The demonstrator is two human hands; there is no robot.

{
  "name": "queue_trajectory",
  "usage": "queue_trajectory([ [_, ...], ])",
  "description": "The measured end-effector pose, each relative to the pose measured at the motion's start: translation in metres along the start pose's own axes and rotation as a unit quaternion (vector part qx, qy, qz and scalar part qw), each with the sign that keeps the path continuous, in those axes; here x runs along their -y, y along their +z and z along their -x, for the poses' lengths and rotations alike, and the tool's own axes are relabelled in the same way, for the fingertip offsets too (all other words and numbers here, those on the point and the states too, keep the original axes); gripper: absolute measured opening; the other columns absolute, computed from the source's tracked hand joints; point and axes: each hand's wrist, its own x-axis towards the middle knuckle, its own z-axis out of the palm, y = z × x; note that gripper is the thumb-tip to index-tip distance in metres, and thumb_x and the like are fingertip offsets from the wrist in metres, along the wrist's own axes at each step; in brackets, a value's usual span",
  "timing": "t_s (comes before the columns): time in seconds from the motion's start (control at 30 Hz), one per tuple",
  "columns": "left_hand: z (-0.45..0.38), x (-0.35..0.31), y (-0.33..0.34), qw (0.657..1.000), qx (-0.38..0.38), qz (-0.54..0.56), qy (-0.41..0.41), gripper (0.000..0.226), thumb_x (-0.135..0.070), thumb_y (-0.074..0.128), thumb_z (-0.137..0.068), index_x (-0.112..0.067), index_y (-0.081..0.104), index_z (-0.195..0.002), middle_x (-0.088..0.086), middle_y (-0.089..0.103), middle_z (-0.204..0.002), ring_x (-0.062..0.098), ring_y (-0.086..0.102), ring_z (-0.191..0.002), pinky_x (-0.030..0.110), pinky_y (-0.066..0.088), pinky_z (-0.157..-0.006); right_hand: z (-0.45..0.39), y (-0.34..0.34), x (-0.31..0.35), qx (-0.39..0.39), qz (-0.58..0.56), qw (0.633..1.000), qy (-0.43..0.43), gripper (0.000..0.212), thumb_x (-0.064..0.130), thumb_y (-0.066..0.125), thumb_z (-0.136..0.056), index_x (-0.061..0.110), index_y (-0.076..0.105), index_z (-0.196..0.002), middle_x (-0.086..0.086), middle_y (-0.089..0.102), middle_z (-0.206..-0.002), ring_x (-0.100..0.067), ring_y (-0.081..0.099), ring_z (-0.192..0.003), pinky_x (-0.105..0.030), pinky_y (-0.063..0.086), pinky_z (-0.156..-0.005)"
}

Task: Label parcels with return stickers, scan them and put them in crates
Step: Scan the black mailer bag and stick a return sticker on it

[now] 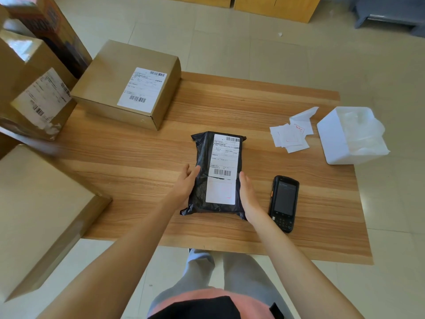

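Here, table (299, 226): wood-grain, holding everything.
Parcel (203, 162): black crinkled plastic bag, mid-table, white shipping label with barcodes, pale sticker below it.
Left hand (186, 184): straight fingers against left edge.
Right hand (247, 192): straight fingers against right edge.
Scanner (284, 202): black, right of parcel.

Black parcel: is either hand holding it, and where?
Both: left hand and right hand press straight fingers against the black parcel at its long side edges, near end.

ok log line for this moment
step: sticker on black parcel | left hand, right hand: flat against sides | scanner: on table, untouched
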Motion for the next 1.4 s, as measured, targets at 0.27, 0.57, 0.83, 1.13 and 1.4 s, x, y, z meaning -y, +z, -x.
queue_trajectory([
  [0.27, -0.009, -0.003, 0.019, 0.998, -0.008, 0.035, -0.05, 0.054, -0.043, 0.029, -0.104, -0.018, 0.025, -0.151, 0.001, 0.033, -0.153, 0.023, 0.03, -0.14, 0.036, 0.025, -0.112, -0.01, 0.006, 0.009, 0.046, -0.093, 0.993, 0.054, 0.051, 0.051, 0.023, -0.102, 0.026, 0.035, -0.145, 0.006, 0.043, -0.144, -0.017, 0.043, -0.129, -0.033, 0.034, -0.1],
  [0.57, 0.001, -0.021, 0.015, 0.991, -0.049, 0.126, -0.012, 0.054, -0.045, 0.036, -0.101, -0.019, 0.033, -0.149, -0.001, 0.042, -0.148, 0.022, 0.038, -0.137, 0.041, 0.029, -0.115, 0.007, 0.001, 0.048, 0.056, -0.097, 0.99, -0.081, 0.032, 0.032, 0.038, -0.103, 0.029, 0.044, -0.135, 0.012, 0.059, -0.117, 0.002, 0.057, -0.099, -0.02, 0.046, -0.075],
  [0.83, 0.055, -0.081, -0.015, 0.957, -0.142, 0.236, 0.089, 0.074, -0.062, 0.052, -0.082, -0.027, 0.037, -0.145, -0.003, 0.051, -0.142, 0.021, 0.049, -0.128, 0.047, 0.039, -0.107, 0.046, 0.008, 0.131, 0.109, -0.098, 0.972, -0.181, 0.037, 0.032, 0.044, -0.101, 0.025, 0.044, -0.137, 0.005, 0.063, -0.119, -0.009, 0.061, -0.104, -0.021, 0.05, -0.071],
  [1.13, 0.145, -0.088, -0.028, 0.898, -0.217, 0.36, 0.131, 0.039, -0.047, 0.049, -0.096, -0.023, 0.056, -0.126, 0.0, 0.072, -0.109, 0.022, 0.07, -0.099, 0.046, 0.052, -0.093, 0.102, 0.019, 0.163, 0.258, -0.073, 0.943, -0.196, 0.035, 0.033, 0.048, -0.099, 0.029, 0.049, -0.134, 0.013, 0.068, -0.107, -0.002, 0.067, -0.089, -0.017, 0.053, -0.061],
  [1.4, 0.214, -0.033, -0.048, 0.808, -0.353, 0.461, 0.103, 0.039, -0.049, 0.056, -0.091, -0.022, 0.063, -0.119, 0.003, 0.073, -0.106, 0.026, 0.07, -0.098, 0.051, 0.052, -0.093, 0.145, 0.067, 0.141, 0.382, -0.018, 0.913, -0.141, 0.023, 0.031, 0.053, -0.096, 0.035, 0.057, -0.118, 0.016, 0.072, -0.086, 0.0, 0.069, -0.077, -0.017, 0.051, -0.057],
])
